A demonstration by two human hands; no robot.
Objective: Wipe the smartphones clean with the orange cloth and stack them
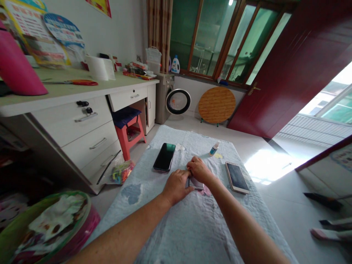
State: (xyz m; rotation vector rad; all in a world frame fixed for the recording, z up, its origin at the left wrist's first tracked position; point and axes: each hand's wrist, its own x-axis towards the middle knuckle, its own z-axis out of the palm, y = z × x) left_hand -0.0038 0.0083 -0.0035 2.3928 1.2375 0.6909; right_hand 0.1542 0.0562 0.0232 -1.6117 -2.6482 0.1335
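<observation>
In the middle of the cloth-covered table, a small flat grey-white object [197, 184] lies mostly hidden under my two hands; its kind cannot be made out. My left hand [176, 186] holds its left side, thumb at the near edge and fingers toward the far end. Bent over its far part is my right hand [198, 170], fingers curled together and touching the left fingertips; whatever is pinched there is hidden. A black phone [164, 157] lies to the left. On the right rests a gold-white phone [237, 177], screen dark. Beyond my right hand stands a small spray bottle [213, 149].
A light blue patterned cloth [165, 227] covers the table. At left are a lined bin [88, 209] with waste, a plastic bag [122, 172], a red stool [128, 135] and a drawer desk [79, 124]. A washing machine [162, 102] with open door stands behind.
</observation>
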